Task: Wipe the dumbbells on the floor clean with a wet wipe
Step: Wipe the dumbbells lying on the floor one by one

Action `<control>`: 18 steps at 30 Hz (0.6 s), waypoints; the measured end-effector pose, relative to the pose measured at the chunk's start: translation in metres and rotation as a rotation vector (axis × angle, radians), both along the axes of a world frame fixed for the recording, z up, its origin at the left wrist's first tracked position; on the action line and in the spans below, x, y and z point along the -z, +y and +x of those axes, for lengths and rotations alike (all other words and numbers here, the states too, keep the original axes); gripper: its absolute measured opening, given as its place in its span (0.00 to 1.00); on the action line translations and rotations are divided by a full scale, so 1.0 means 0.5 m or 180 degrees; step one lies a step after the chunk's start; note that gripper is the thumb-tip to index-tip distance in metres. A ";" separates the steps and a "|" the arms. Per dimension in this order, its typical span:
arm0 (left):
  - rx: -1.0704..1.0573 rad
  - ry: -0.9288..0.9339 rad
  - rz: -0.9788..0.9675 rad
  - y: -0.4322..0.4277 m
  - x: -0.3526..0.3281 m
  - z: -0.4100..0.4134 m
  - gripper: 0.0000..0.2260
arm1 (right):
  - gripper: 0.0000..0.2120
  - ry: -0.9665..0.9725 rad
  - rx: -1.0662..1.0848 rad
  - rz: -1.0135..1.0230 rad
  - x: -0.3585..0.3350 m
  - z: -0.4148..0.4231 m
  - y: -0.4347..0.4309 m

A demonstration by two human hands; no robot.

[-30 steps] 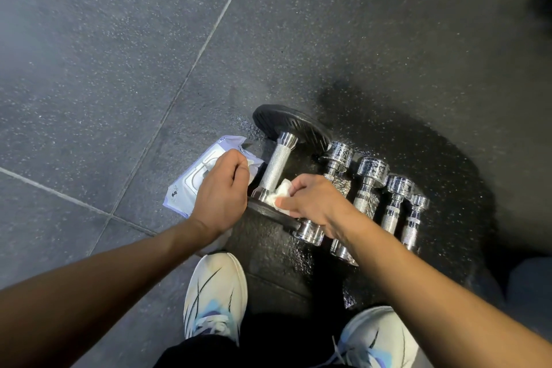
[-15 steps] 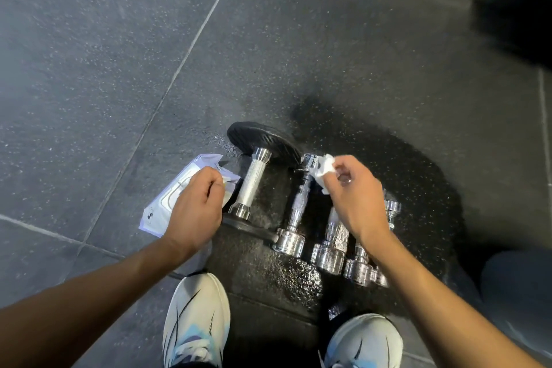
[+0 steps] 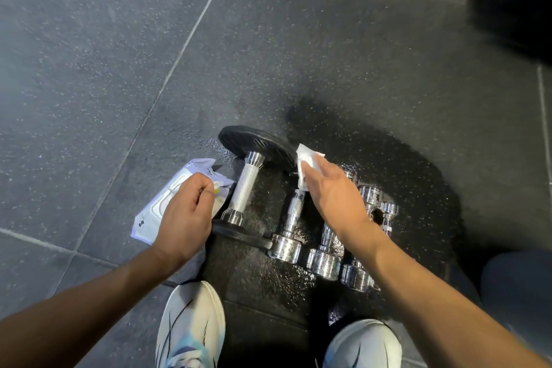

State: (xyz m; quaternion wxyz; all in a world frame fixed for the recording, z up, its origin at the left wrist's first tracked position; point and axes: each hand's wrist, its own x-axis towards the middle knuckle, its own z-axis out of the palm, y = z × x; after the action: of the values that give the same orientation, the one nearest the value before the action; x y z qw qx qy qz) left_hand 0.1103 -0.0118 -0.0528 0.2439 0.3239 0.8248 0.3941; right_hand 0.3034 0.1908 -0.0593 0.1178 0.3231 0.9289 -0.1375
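The floor (image 3: 89, 39) is showing as matt, speckled dark rubber tiling, turning glossy and wet around the dumbbells. The big dumbbell (image 3: 245, 188) is carrying matt black ribbed plates and a chrome handle, knurled rough at mid-length and polished smooth at its collars. The small dumbbells (image 3: 324, 263) are gleaming in mirror-bright chrome, one with a knurled grip. The wipe (image 3: 307, 160) is looking like soft white fibrous cloth. The pack (image 3: 161, 212) is shining as smooth pale plastic film. The shoes (image 3: 191, 323) are appearing as white matt fabric.
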 end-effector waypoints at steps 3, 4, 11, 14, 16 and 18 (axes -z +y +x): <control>0.0019 -0.0005 0.0024 -0.001 0.004 -0.001 0.10 | 0.28 0.0092 0.0216 -0.0258 -0.010 0.032 -0.045; 0.0020 -0.0007 0.0029 -0.001 0.005 -0.001 0.10 | 0.23 0.0226 0.0398 -0.0382 -0.008 0.037 -0.054; 0.0013 -0.0036 0.0056 -0.003 0.007 -0.004 0.10 | 0.15 0.0981 0.0663 -0.0153 -0.015 0.031 -0.035; 0.0015 -0.0041 0.0061 -0.002 0.004 -0.002 0.10 | 0.11 0.1066 0.0564 0.0441 -0.012 0.000 0.026; 0.0006 -0.0044 0.0055 -0.001 0.005 -0.001 0.10 | 0.16 0.0874 0.0141 0.0317 -0.006 -0.024 0.049; -0.0011 -0.0066 0.0048 -0.002 0.005 -0.001 0.10 | 0.23 0.0549 -0.0357 -0.0010 0.001 -0.035 0.037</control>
State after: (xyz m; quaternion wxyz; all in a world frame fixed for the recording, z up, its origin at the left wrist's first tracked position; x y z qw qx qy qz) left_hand 0.1097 -0.0127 -0.0553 0.2492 0.3201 0.8198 0.4041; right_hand 0.2857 0.2095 -0.0596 0.0454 0.2574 0.9520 -0.1594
